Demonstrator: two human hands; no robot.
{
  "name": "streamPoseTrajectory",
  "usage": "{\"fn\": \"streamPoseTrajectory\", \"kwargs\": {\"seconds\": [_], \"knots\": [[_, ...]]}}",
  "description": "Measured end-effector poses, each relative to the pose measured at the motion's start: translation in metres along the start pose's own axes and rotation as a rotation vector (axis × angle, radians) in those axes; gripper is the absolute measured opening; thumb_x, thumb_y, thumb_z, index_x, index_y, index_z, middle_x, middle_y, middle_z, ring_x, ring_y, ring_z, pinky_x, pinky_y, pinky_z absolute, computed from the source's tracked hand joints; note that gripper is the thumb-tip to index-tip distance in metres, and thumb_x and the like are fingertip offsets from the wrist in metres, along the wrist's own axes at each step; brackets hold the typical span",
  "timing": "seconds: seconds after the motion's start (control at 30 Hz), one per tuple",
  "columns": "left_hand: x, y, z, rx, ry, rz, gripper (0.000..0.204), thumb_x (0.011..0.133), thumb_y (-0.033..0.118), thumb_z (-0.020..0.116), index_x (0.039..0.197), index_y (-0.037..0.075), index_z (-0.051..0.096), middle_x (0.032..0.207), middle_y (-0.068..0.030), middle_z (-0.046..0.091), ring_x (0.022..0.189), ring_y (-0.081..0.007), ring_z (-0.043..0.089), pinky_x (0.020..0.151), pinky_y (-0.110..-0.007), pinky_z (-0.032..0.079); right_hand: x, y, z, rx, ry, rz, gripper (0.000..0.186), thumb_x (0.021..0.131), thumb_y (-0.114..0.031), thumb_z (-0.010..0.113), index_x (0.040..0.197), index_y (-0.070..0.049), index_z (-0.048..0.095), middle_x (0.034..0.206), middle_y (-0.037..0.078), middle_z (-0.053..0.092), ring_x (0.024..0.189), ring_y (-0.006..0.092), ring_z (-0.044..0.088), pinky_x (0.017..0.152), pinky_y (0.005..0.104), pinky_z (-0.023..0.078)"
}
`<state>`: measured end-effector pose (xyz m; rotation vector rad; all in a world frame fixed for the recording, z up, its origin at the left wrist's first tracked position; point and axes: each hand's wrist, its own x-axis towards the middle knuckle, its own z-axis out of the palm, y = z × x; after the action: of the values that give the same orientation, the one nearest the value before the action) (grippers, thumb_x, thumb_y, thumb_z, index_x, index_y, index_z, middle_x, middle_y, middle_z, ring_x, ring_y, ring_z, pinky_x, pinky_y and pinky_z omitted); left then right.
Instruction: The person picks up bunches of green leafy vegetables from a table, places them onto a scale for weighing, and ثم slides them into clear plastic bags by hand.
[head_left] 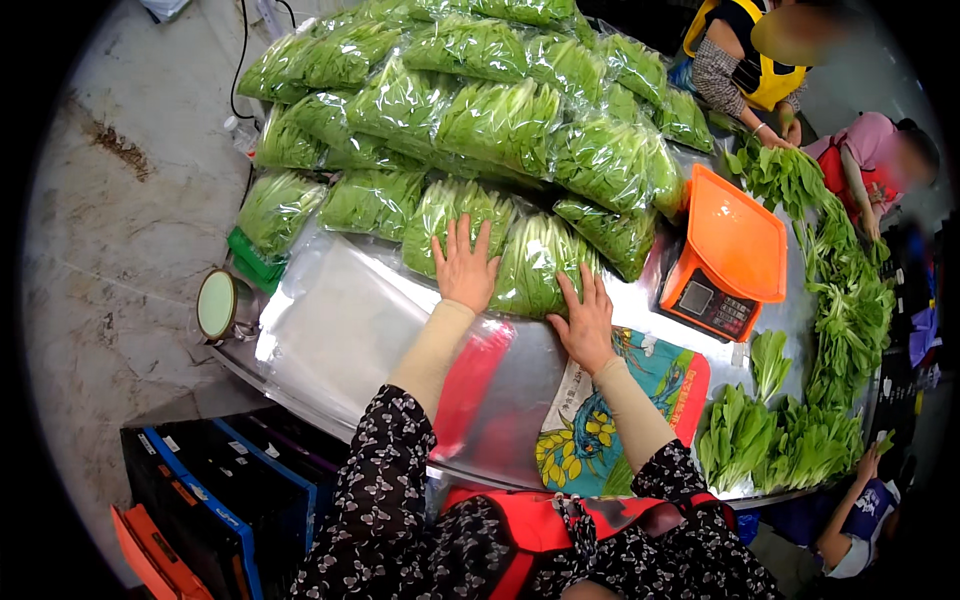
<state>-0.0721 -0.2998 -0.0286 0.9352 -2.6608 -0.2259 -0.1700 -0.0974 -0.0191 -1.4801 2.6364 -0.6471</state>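
Observation:
Both my arms reach forward over a metal table point(525, 392). My left hand point(466, 272), fingers spread, lies against the front of a clear bag of leafy greens point(425, 225) in the lowest row. To its right, my right hand point(586, 318) rests with fingers apart at the lower right edge of another bagged bundle of greens point(538, 262). Behind them more bags of greens point(500, 115) are stacked several layers high. Left of my hands lies a sheaf of flat clear plastic bags point(345, 325). Under my right forearm is a colourful printed sack point(590, 425).
An orange scale point(735, 235) stands right of the stack. Loose greens point(840, 310) line the table's right side, where several other people work. A roll of tape point(217, 304) and a green holder point(254, 262) sit at the left edge. Black crates point(215, 480) stand at lower left.

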Motion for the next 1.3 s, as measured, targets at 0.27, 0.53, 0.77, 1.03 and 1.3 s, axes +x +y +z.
{"fn": "streamPoseTrajectory", "kwargs": {"seconds": [0.27, 0.53, 0.77, 1.03, 1.3], "knots": [[-0.009, 0.004, -0.02, -0.075, 0.142, -0.014, 0.055, 0.087, 0.029, 0.059, 0.137, 0.013, 0.043, 0.146, -0.018, 0.03, 0.138, -0.0366, 0.023, 0.11, -0.059, 0.015, -0.02, -0.014, -0.013, 0.092, 0.09, -0.009, 0.07, 0.077, -0.023, 0.071, 0.139, -0.012, 0.04, 0.144, 0.021, 0.03, 0.131, 0.041, 0.031, 0.105, 0.0483, 0.027], [-0.079, 0.09, -0.022, -0.186, -0.072, 0.375, 0.051, 0.085, 0.023, 0.062, 0.133, 0.013, 0.048, 0.144, -0.0183, 0.034, 0.138, -0.0381, 0.024, 0.109, -0.061, 0.015, -0.175, 0.011, -0.058, -0.121, 0.055, 0.25, 0.062, 0.078, -0.02, 0.069, 0.135, -0.013, 0.044, 0.143, 0.019, 0.032, 0.133, 0.0395, 0.028, 0.105, 0.053, 0.025], [-0.077, 0.104, 0.012, -0.149, 0.023, 0.307, 0.051, 0.09, 0.022, 0.055, 0.137, 0.008, 0.042, 0.144, -0.022, 0.033, 0.136, -0.0403, 0.027, 0.107, -0.06, 0.018, -0.236, 0.036, -0.051, -0.17, -0.012, 0.326, 0.059, 0.082, -0.039, 0.062, 0.136, -0.019, 0.046, 0.142, 0.018, 0.035, 0.131, 0.0413, 0.03, 0.105, 0.055, 0.024], [-0.186, 0.211, 0.032, -0.392, -0.213, 0.517, 0.048, 0.088, 0.016, 0.056, 0.133, 0.003, 0.045, 0.139, -0.0226, 0.04, 0.132, -0.0399, 0.033, 0.109, -0.052, 0.022, -0.231, 0.077, -0.072, 0.153, -0.043, 0.153, 0.044, 0.078, -0.024, 0.068, 0.119, -0.013, 0.058, 0.13, 0.015, 0.049, 0.12, 0.0342, 0.044, 0.095, 0.0471, 0.037], [-0.206, 0.217, 0.039, -0.276, -0.156, 0.445, 0.038, 0.085, 0.007, 0.058, 0.122, 0.003, 0.054, 0.132, -0.0205, 0.048, 0.124, -0.0391, 0.043, 0.104, -0.048, 0.032, -0.289, 0.272, -0.202, 0.168, 0.26, 0.568, 0.013, 0.08, -0.014, 0.055, 0.076, -0.004, 0.061, 0.072, 0.019, 0.059, 0.069, 0.0372, 0.06, 0.061, 0.048, 0.046]]}}
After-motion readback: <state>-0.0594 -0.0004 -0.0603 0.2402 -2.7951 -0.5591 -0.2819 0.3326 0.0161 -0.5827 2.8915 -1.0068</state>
